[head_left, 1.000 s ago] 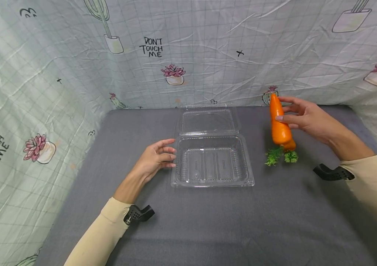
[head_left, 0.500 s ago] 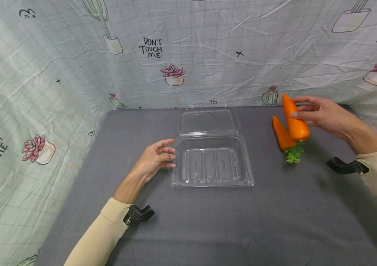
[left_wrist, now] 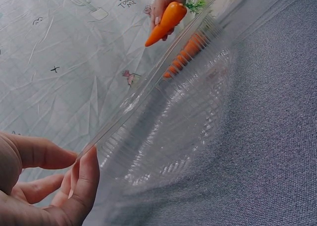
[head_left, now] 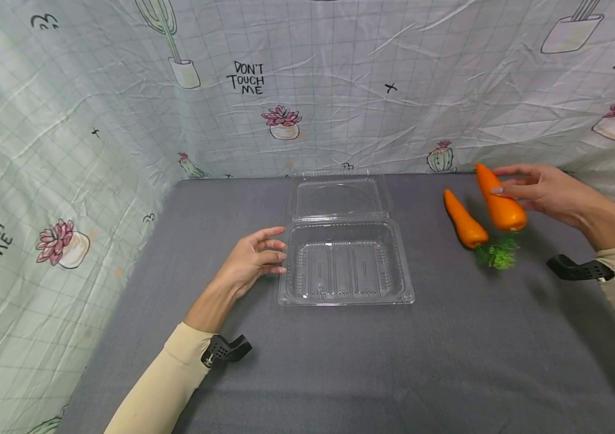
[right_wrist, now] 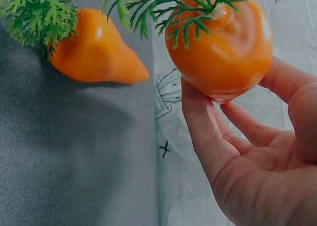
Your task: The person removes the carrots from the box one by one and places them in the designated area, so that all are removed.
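Observation:
My right hand [head_left: 554, 193] holds an orange carrot [head_left: 503, 205] with green leaves between thumb and fingers, raised with its tip pointing away from me. A second carrot [head_left: 463, 220] lies on the grey cloth just left of it; their leaves overlap in the head view. At the middle sits a clear plastic clamshell box [head_left: 406, 277], its lid [head_left: 340, 199] folded back flat behind it. My left hand [head_left: 253, 259] pinches the box's left rim; in the left wrist view the thumb and forefinger [left_wrist: 89, 171] meet at that edge. Nothing lies inside the box.
A grey cloth [head_left: 340, 367] covers the table. Pale printed curtains [head_left: 340, 108] stand along its back and left side, close behind the lid and the raised carrot. A black wrist strap [head_left: 579, 268] sticks out below the right wrist.
My right hand has moved right with its carrot, away from the other carrot, which now shows fully on the cloth. My left hand and the box have stayed put.

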A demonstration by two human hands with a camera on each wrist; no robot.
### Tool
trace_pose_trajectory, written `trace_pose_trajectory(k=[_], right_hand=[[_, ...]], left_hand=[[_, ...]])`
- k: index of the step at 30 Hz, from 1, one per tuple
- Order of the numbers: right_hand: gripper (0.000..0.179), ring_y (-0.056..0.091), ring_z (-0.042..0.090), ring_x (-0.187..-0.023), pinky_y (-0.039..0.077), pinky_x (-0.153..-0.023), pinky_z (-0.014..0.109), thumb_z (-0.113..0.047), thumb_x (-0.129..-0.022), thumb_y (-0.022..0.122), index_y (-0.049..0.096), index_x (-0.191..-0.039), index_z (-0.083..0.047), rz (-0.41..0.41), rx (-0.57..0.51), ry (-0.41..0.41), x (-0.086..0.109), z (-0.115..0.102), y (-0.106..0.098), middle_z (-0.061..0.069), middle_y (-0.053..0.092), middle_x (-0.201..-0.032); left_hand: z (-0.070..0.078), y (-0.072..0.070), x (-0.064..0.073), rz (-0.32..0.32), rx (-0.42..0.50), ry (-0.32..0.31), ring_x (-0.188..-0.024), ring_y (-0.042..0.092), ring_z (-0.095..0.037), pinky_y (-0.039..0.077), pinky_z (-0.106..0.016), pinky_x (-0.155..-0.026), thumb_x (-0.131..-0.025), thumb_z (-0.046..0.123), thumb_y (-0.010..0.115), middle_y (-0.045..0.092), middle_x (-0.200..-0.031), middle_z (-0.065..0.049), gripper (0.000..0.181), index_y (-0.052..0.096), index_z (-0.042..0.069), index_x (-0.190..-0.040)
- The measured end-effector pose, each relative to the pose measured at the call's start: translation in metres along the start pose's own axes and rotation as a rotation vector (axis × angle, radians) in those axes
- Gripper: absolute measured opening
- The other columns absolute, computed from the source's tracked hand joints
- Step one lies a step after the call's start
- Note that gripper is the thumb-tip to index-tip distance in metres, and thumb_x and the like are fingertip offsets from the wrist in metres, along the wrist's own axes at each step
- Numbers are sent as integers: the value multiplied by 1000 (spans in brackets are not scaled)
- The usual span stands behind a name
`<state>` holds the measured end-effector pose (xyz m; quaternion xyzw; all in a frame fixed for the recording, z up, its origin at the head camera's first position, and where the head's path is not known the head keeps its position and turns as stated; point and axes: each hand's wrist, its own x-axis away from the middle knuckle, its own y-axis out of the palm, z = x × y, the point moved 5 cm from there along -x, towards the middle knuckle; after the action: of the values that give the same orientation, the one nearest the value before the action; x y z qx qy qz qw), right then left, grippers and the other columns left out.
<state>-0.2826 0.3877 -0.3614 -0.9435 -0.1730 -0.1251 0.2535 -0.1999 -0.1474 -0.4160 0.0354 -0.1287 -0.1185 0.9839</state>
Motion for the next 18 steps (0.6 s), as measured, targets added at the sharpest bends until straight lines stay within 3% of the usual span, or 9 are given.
trace_pose_trajectory(k=[5,9,11,15,18], right_hand=[[43,65,1,-101,62,-83,29,-28,-106,56,41,-146,-25,-20,-59,25,0,7,-4,-18,57,-118],[27,68,8,-97,63,-81,32,-21,-108,51,52,-130,-36,-92,-157,-2,3,8,-2,-17,66,-115],[29,71,11,-95,64,-78,32,-15,-109,46,58,-128,-35,-160,-281,-45,5,6,0,-12,70,-116],[42,73,21,-101,64,-81,35,-4,-110,32,62,-134,-21,-348,-599,-141,11,-3,4,10,73,-122],[45,71,26,-108,64,-84,38,0,-110,27,60,-138,-15,-423,-700,-174,13,-7,3,18,70,-126]], left_hand=[[0,1,1,-6,-4,3,-86,65,-16,64,-32,-72,-89,-15,60,58,-108,-9,66,43,3,-151],[1,1,1,-4,-10,2,-86,65,-16,64,-32,-72,-90,-14,61,58,-108,-9,67,43,3,-151],[1,1,1,-1,-8,-2,-86,65,-16,64,-33,-72,-90,-14,61,58,-108,-9,66,43,4,-151],[0,1,0,1,-4,-9,-88,65,-19,64,-33,-72,-90,-14,60,58,-108,-9,65,44,4,-151],[0,0,0,2,-6,-8,-90,65,-21,64,-33,-72,-90,-14,60,58,-108,-10,65,44,4,-151]])
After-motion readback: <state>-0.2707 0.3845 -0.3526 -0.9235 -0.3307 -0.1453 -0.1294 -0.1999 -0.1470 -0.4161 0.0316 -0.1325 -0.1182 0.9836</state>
